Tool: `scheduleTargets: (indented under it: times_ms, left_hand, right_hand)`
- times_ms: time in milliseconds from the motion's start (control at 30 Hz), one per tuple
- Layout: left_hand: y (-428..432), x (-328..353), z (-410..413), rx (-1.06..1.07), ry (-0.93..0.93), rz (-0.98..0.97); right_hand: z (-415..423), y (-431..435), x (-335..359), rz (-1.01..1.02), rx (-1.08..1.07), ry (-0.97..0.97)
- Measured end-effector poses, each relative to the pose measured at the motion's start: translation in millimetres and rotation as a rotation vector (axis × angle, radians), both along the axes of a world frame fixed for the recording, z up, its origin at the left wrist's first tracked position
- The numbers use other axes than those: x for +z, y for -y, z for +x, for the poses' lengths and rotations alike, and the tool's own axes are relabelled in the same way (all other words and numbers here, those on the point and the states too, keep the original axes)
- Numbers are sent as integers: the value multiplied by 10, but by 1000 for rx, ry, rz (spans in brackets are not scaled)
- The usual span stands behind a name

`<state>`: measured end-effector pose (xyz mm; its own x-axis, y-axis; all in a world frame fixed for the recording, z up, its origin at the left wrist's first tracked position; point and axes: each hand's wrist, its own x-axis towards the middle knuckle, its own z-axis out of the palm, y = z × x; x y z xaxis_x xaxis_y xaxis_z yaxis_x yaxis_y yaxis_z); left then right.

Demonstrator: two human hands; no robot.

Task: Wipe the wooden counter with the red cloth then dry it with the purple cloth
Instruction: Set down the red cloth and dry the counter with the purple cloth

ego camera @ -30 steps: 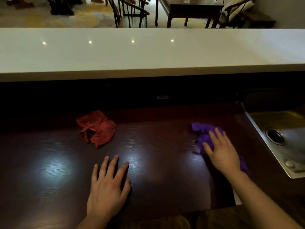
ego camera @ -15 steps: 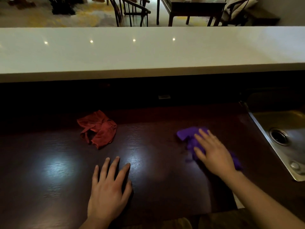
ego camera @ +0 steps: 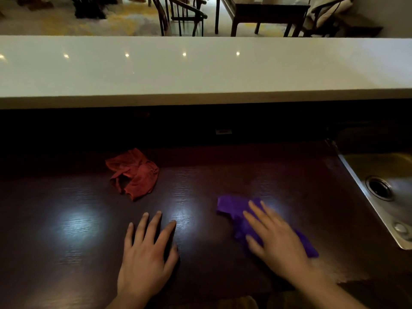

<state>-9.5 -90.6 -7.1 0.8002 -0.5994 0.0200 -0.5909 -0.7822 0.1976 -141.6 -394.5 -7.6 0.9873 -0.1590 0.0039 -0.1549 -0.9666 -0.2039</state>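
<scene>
the purple cloth (ego camera: 231, 208), soft, light and best pressed flat rather than pinched, lay at lower right on the wooden counter (ego camera: 223, 175) under the right hand (ego camera: 276, 239), fingers spread though blurred, having slid leftward from the sink (ego camera: 379, 175), while the left hand (ego camera: 147, 248) rested flat, holding nothing.

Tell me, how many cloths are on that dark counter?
2. The red cloth lies crumpled and untouched toward the back left. The purple cloth is further right, toward the sink, flat under the right hand. None seems hidden.
</scene>
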Motion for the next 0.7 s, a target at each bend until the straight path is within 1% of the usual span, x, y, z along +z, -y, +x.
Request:
scheduleTargets:
  times_ms: [67, 133, 167, 200, 267, 367, 433, 467, 533, 567, 600, 633, 700]
  left_hand:
    - [-3, 6, 7, 8, -3, -3]
    - [-5, 11, 5, 7, -3, 6]
    - [2, 18, 7, 8, -7, 1]
    - [3, 16, 9, 12, -7, -6]
    - [-9, 7, -2, 13, -5, -10]
    - [-12, 22, 12, 11, -8, -19]
    - [-9, 9, 12, 10, -5, -20]
    - [-5, 4, 14, 7, -7, -24]
    - [-12, -6, 10, 2, -5, -16]
    - [-16, -6, 11, 0, -7, -9]
    - [-21, -6, 14, 4, -11, -12]
    - [-19, -5, 18, 9, -11, -18]
    - [-13, 0, 15, 7, -8, -13]
  right_hand:
    - [396, 332, 48, -62, -138, 17]
    - [831, 593, 121, -35, -376, -19]
    - [1000, 638, 143, -9, -468, -41]
    - [1121, 625, 161, 7, -512, -39]
    - [1146, 423, 188, 19, -476, -26]
    - [659, -233, 105, 20, -214, 37]
    - [195, -710, -2, 38, -42, 15]
    - [39, -816, -22, 48, 22, 1]
    - [21, -664, -20, 46, 98, -11]
    - [106, -487, -36, 12, 88, 16]
    - [240, -283, -25, -17, 32, 45]
    - [417, -61, 18, -23, -76, 76]
    - [781, 316, 95, 5, -338, 55]
